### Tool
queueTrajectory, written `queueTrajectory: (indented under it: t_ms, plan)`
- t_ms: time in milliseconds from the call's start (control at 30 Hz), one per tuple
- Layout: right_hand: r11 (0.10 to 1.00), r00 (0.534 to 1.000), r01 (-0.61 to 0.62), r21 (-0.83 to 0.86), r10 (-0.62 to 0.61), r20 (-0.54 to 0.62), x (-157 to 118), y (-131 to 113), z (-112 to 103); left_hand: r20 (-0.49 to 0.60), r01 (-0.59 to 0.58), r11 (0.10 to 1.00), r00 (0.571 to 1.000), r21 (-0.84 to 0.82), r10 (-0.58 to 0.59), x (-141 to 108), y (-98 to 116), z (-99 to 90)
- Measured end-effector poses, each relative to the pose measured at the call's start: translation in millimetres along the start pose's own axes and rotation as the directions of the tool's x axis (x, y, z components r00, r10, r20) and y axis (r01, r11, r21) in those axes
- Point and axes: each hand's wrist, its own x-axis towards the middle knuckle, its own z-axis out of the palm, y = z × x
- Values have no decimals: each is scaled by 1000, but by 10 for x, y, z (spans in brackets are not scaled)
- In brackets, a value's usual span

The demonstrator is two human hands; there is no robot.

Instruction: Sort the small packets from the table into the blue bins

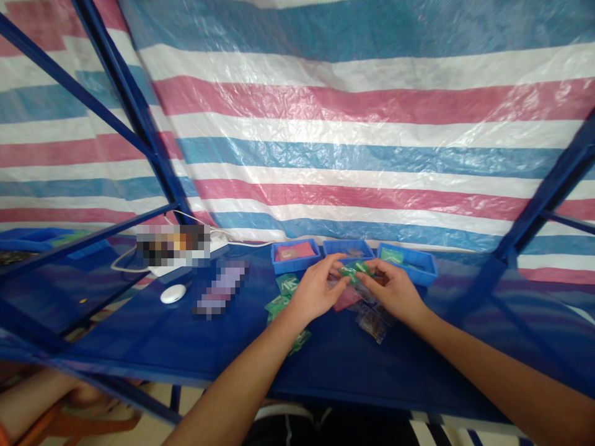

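Between my two hands is a small green plastic packet [356, 271], pinched at both sides above the blue table. The fingers of my left hand [320, 288] close on its left edge. On its right edge, the thumb and fingers of my right hand [393, 288] are pressed together. Beneath the hands lie a pink packet [346, 298] and several clear packets [372, 323] with brownish contents, partly hidden. Left of my left wrist, several green packets [288, 284] lie in a loose pile, partly covered by my forearm.
Three blue bins stand along the back: a left bin [295, 264] with pink packets, a middle bin [365, 244], and a right bin [425, 272] with green packets. A white round case [173, 293] and a power strip [176, 265] lie left. Blue frame posts [167, 179] flank the table.
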Motion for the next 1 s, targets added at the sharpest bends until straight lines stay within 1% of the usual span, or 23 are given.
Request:
queueTrajectory:
  t_ms: [67,100,167,200,233,267,300,367,433,467,533,633,733,867,1000]
  plan:
    - [997,996,-41,62,45,-76,18,36,-23,-38,-10,1000,999,2,10,7,-10,-1]
    - [994,993,-61,89,70,-99,22,50,-31,-27,-2,1000,1000,-11,1,5,-3,-3]
    - [986,989,-101,129,114,-97,18,62,-32,44,25,997,999,-66,-22,-10,28,-5]
    - [986,991,-98,137,110,-81,10,57,-25,91,33,995,996,-96,-24,-19,47,-6]
    - [989,995,-68,130,76,-64,0,44,-13,130,31,993,991,-115,-16,-27,64,-8]
    - [994,999,-14,108,18,-45,-12,25,2,153,14,993,988,-119,5,-33,77,-13]
    - [996,998,53,76,-52,-17,-25,0,17,160,-16,994,987,-113,34,-35,84,-21]
    - [984,983,175,17,-176,56,-49,-55,41,146,-88,992,984,-88,101,-32,84,-49]
    - [975,970,222,-4,-221,105,-66,-96,53,122,-125,990,984,-71,133,-24,71,-84]
    - [976,971,220,0,-218,101,-71,-107,55,113,-124,990,985,-67,131,-21,64,-100]
    - [983,982,182,22,-182,46,-71,-103,53,99,-104,993,989,-52,109,-17,57,-121]
    - [990,998,62,127,-62,-3,-50,-63,50,110,-96,994,989,-42,100,-15,66,-126]
    - [968,999,-51,244,46,25,-14,-33,53,120,-106,992,986,-61,113,-13,90,-121]
    - [931,993,-116,346,100,62,21,-18,52,123,-105,991,986,-89,115,-5,120,-125]
    - [894,983,-181,410,168,67,30,4,37,122,-63,994,990,-84,73,7,121,-113]
